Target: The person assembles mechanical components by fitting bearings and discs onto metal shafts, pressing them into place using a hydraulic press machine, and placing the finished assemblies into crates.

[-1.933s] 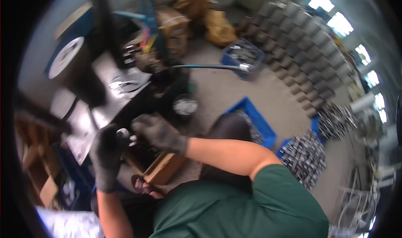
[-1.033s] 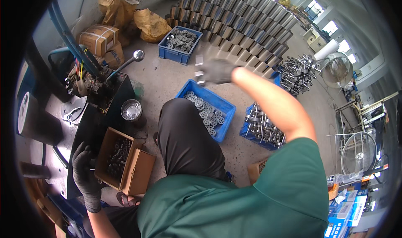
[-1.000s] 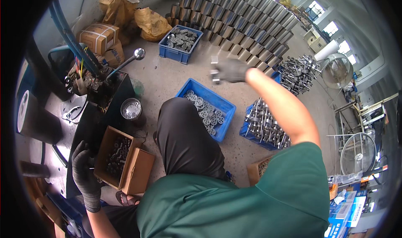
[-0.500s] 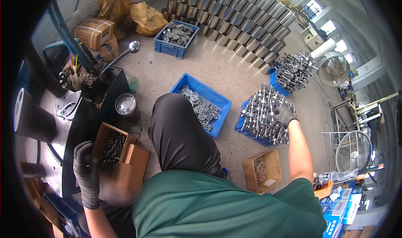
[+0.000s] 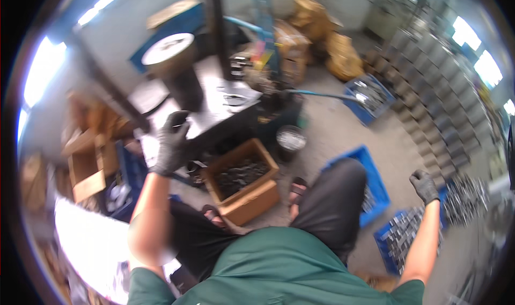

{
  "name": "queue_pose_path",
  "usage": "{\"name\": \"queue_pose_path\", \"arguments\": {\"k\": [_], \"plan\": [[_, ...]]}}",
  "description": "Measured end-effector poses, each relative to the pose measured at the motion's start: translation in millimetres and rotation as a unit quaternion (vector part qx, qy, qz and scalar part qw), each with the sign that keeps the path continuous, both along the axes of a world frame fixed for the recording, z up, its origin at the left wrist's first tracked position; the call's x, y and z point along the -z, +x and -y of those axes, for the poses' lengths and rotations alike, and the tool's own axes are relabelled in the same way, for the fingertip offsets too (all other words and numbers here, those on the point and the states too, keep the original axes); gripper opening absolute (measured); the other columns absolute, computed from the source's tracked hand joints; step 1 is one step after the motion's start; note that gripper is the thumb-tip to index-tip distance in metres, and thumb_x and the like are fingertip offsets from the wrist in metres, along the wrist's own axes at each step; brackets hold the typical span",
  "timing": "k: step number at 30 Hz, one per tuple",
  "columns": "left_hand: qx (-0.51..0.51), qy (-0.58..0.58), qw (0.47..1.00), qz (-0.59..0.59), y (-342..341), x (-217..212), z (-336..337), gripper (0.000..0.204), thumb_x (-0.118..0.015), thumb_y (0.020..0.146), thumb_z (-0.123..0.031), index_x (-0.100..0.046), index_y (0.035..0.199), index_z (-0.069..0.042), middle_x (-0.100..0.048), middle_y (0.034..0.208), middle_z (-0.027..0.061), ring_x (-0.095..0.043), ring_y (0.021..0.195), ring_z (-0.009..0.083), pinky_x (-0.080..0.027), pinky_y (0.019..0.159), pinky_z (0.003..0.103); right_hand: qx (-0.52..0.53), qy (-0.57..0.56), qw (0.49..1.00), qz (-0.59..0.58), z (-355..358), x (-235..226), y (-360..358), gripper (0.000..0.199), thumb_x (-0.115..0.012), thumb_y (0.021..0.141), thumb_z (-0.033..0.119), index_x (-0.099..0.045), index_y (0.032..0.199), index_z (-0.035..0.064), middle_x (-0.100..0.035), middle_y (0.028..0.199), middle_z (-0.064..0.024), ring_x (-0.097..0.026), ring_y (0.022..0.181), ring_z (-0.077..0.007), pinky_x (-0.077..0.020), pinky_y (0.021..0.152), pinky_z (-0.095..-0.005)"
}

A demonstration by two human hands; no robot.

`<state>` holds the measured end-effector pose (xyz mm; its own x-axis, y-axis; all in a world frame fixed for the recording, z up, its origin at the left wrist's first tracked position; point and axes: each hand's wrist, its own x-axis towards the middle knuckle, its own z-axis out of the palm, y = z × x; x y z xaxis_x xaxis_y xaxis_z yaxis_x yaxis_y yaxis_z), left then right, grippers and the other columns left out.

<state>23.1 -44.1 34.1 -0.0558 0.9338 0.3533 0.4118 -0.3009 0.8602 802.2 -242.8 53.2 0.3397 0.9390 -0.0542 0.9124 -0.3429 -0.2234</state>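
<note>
My left hand (image 5: 170,147), in a dark grey glove, is raised in front of the shiny metal machine table (image 5: 206,120). Its fingers are curled together; blur hides what they hold, if anything. My right hand (image 5: 425,187), gloved alike, is closed beside the upper side of a blue crate (image 5: 385,250) heaped with metal shafts (image 5: 406,235). No shaft shows clearly in its grip. Between my feet and the machine, a cardboard box (image 5: 248,204) holds small dark metal parts (image 5: 241,176). A dark cylinder with a pale round top (image 5: 169,48) stands on the table.
Beyond my right knee is a blue tub (image 5: 370,163) of metal discs. A tin (image 5: 291,140) stands by the machine, whose lever (image 5: 327,94) juts out. Another blue crate (image 5: 369,98), yellow sacks (image 5: 343,58) and stacked metal cylinders (image 5: 429,90) stand farther back. Open cartons (image 5: 88,171) are at left.
The view has swung left, bringing more of the machine table into sight. My left hand has risen toward the table, and my right hand has come away from the heap of shafts.
</note>
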Motion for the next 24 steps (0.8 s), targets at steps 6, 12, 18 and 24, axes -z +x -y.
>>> {"name": "queue_pose_path", "arguments": {"k": [6,12,18,24], "plan": [[-0.112,-0.066,0.978,-0.161,-45.3,27.7,-6.6,0.043,-0.074,0.087,-0.023,-0.069,0.125,-0.004,-0.065,0.124,0.0225,-0.071,0.107,0.0349,-0.058,0.094,0.043,-0.345,0.023,0.938,-0.034,-178.9,-17.9,-201.8,0.023,-0.070,0.089,0.022,-0.073,0.097,0.0000,-0.073,0.096,-0.0217,-0.071,0.090,-0.0381,-0.0561,0.081,-0.0455],[-0.076,-0.129,0.959,-0.239,-38.7,29.0,-4.6,0.050,-0.082,0.084,-0.028,-0.070,0.124,0.000,-0.063,0.127,0.0213,-0.069,0.106,0.0294,-0.056,0.097,0.038,-0.533,-0.067,0.842,0.040,-244.2,21.6,-340.8,0.028,-0.066,0.088,0.029,-0.075,0.102,0.0066,-0.074,0.097,-0.0196,-0.070,0.096,-0.0401,-0.0554,0.086,-0.0498],[-0.086,-0.108,0.962,-0.235,-36.1,30.1,-10.0,0.038,-0.079,0.083,-0.024,-0.074,0.113,-0.002,-0.065,0.117,0.0239,-0.066,0.111,0.0383,-0.053,0.100,0.042,-0.573,-0.219,0.788,-0.040,-261.8,65.2,-377.1,0.032,-0.070,0.090,0.035,-0.076,0.110,0.0107,-0.075,0.105,-0.0197,-0.072,0.099,-0.0388,-0.0565,0.090,-0.0467],[-0.112,-0.025,0.973,-0.201,-51.1,6.0,-10.5,0.040,-0.075,0.082,-0.025,-0.073,0.115,-0.002,-0.065,0.119,0.0258,-0.066,0.109,0.0406,-0.054,0.100,0.044,-0.510,-0.213,0.815,-0.174,-265.3,42.3,-411.2,0.029,-0.072,0.092,0.020,-0.074,0.110,-0.0014,-0.075,0.099,-0.0202,-0.074,0.092,-0.0307,-0.0564,0.085,-0.0388]]}}
